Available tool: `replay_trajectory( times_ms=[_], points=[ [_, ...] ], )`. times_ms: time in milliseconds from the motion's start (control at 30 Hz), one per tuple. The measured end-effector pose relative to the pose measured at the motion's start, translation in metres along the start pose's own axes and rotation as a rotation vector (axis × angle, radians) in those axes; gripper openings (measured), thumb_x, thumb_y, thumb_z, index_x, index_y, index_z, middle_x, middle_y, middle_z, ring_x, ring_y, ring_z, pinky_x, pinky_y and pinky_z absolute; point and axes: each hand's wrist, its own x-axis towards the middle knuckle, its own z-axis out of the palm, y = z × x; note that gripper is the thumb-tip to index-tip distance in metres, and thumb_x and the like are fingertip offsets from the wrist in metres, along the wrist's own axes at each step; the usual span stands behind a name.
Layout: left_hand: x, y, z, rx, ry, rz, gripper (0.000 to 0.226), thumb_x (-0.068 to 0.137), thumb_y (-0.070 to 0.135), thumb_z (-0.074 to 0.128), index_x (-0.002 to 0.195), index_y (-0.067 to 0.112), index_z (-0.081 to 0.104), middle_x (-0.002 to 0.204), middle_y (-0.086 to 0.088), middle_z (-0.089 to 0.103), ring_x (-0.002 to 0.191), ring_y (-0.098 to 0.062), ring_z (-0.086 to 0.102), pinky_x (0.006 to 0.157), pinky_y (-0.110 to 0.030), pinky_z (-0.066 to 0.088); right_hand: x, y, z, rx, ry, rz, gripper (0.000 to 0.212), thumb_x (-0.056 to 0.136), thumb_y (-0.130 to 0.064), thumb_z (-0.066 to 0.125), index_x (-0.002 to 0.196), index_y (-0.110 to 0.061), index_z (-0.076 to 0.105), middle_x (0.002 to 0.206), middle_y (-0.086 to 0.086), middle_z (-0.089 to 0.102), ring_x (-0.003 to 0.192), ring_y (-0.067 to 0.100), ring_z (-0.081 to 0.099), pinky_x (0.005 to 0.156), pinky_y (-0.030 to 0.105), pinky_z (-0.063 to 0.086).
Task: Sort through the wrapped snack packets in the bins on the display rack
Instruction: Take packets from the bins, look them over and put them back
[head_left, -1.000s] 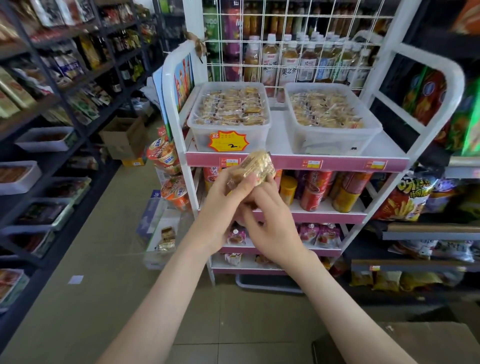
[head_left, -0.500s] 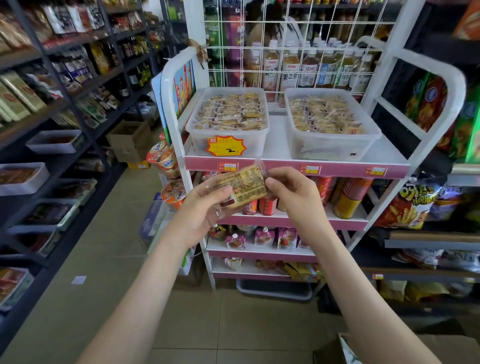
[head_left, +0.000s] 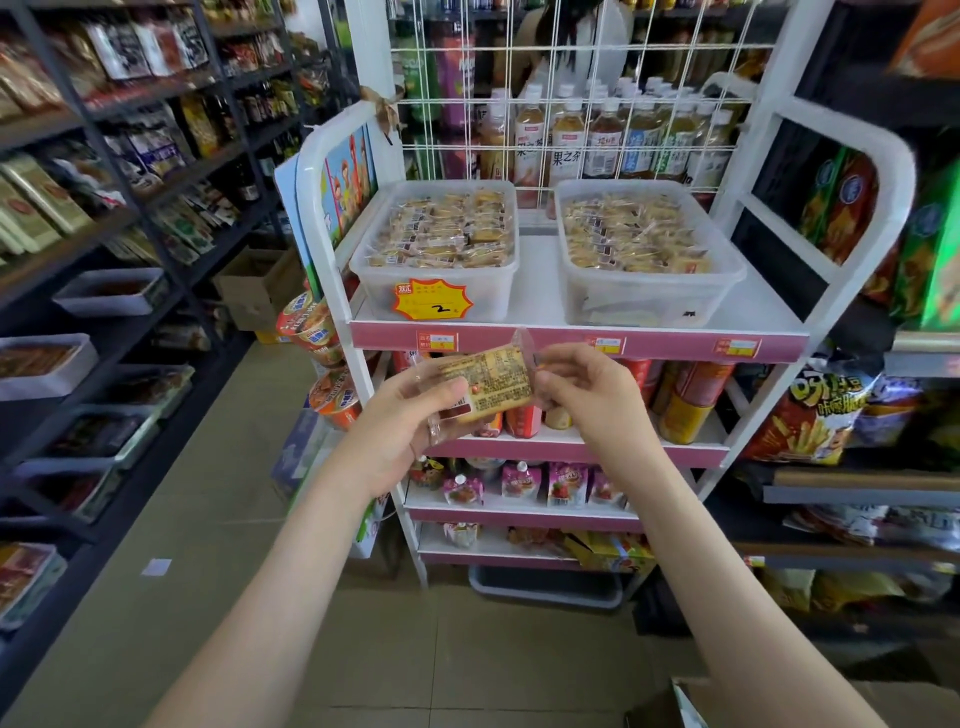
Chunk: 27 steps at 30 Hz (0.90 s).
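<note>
Both hands — left hand, right hand — pinch one packet; two full bins on the rack's top shelf remain unsorted.

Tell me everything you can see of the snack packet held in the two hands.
The snack packet is a small, roughly rectangular tan cake sealed in shiny clear plastic. A printed label of tiny unreadable text with a red patch faces the camera. It is held in the air, slightly tilted, in front of the display rack, just below its top shelf. The left hand grips its left end, thumb over the front; the right hand pinches the crimped seal at its right end.
</note>
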Motion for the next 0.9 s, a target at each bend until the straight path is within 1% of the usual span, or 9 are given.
replay_trajectory(
  times_ms=[67, 133, 233, 333, 400, 500, 633, 767, 900],
  points=[
    [0.009, 0.006, 0.009, 0.137, 0.083, 0.057, 0.032, 0.078, 0.017, 0.068, 0.109, 0.011, 0.065, 0.106, -0.006, 0.073, 0.099, -0.024, 0.070, 0.080, -0.035, 0.058, 0.004, -0.006, -0.001, -0.300, 0.077, -0.214, 0.031, 0.089, -0.010, 0.064, 0.119, -0.017, 0.059, 0.105, -0.010, 0.058, 0.089, 0.002, 0.054, 0.080, 0.007, 0.042],
    [0.019, 0.017, 0.021, 0.276, 0.126, 0.135, 0.028, 0.084, 0.022, 0.068, 0.111, 0.015, 0.065, 0.104, 0.000, 0.073, 0.101, -0.019, 0.069, 0.085, -0.035, 0.056, 0.008, -0.012, 0.002, -0.411, 0.044, -0.451, 0.042, 0.088, -0.019, 0.066, 0.128, -0.015, 0.055, 0.114, -0.012, 0.051, 0.105, 0.004, 0.047, 0.091, 0.000, 0.029],
    [0.027, 0.038, 0.037, 0.468, 0.080, 0.227, 0.033, 0.092, 0.040, 0.056, 0.122, 0.027, 0.059, 0.106, 0.014, 0.070, 0.098, 0.006, 0.064, 0.086, -0.016, 0.051, 0.023, -0.017, 0.012, -0.438, -0.075, -0.509, 0.070, 0.084, -0.037, 0.069, 0.143, -0.017, 0.038, 0.131, -0.014, 0.042, 0.121, 0.001, 0.036, 0.099, -0.003, 0.017],
    [0.038, 0.055, 0.040, 0.658, -0.061, 0.263, 0.054, 0.089, 0.055, 0.040, 0.138, 0.034, 0.046, 0.132, 0.023, 0.055, 0.111, 0.020, 0.049, 0.097, -0.008, 0.040, 0.046, -0.026, 0.014, -0.199, 0.001, -0.393, 0.055, 0.088, -0.025, 0.067, 0.135, -0.027, 0.038, 0.113, -0.014, 0.057, 0.097, -0.010, 0.055, 0.082, 0.001, 0.038],
    [0.048, 0.065, 0.031, 0.786, -0.122, 0.291, 0.061, 0.084, 0.055, 0.045, 0.142, 0.037, 0.039, 0.129, 0.034, 0.046, 0.105, 0.029, 0.043, 0.092, -0.002, 0.038, 0.068, -0.030, 0.013, -0.090, 0.063, -0.359, 0.033, 0.093, -0.018, 0.060, 0.121, -0.028, 0.046, 0.095, -0.014, 0.060, 0.081, -0.010, 0.058, 0.071, 0.005, 0.043],
    [0.084, 0.073, -0.002, 1.216, -0.008, 0.439, 0.067, 0.084, 0.061, 0.060, 0.143, 0.037, 0.038, 0.141, 0.022, 0.046, 0.125, 0.006, 0.046, 0.104, -0.025, 0.043, 0.116, -0.033, 0.011, -0.029, 0.058, -0.356, 0.021, 0.094, -0.016, 0.058, 0.114, -0.023, 0.056, 0.099, -0.008, 0.063, 0.090, 0.002, 0.058, 0.078, 0.018, 0.044],
    [0.136, 0.068, -0.053, 1.698, 0.163, 0.464, 0.085, 0.080, 0.072, 0.049, 0.147, 0.020, 0.039, 0.150, -0.003, 0.042, 0.135, -0.026, 0.041, 0.109, -0.039, 0.033, 0.187, -0.029, 0.014, -0.101, 0.058, -0.303, 0.032, 0.092, -0.014, 0.061, 0.123, -0.020, 0.057, 0.120, -0.002, 0.061, 0.110, 0.012, 0.056, 0.094, 0.025, 0.044],
    [0.178, 0.068, -0.078, 1.896, 0.102, 0.417, 0.099, 0.072, 0.086, 0.034, 0.141, 0.018, 0.048, 0.144, -0.009, 0.049, 0.128, -0.031, 0.050, 0.107, -0.045, 0.033, 0.243, -0.030, 0.025, -0.231, 0.034, -0.276, 0.040, 0.090, -0.008, 0.062, 0.129, -0.015, 0.056, 0.124, 0.002, 0.060, 0.113, 0.013, 0.055, 0.099, 0.027, 0.043],
    [0.202, 0.074, -0.082, 1.988, 0.050, 0.396, 0.100, 0.069, 0.092, 0.028, 0.144, 0.028, 0.043, 0.150, -0.006, 0.042, 0.131, -0.030, 0.048, 0.107, -0.044, 0.035, 0.269, -0.025, 0.024, -0.476, -0.040, -0.294, 0.044, 0.086, -0.006, 0.067, 0.128, -0.013, 0.058, 0.122, 0.003, 0.061, 0.108, 0.010, 0.053, 0.099, 0.023, 0.040]
  ],
)
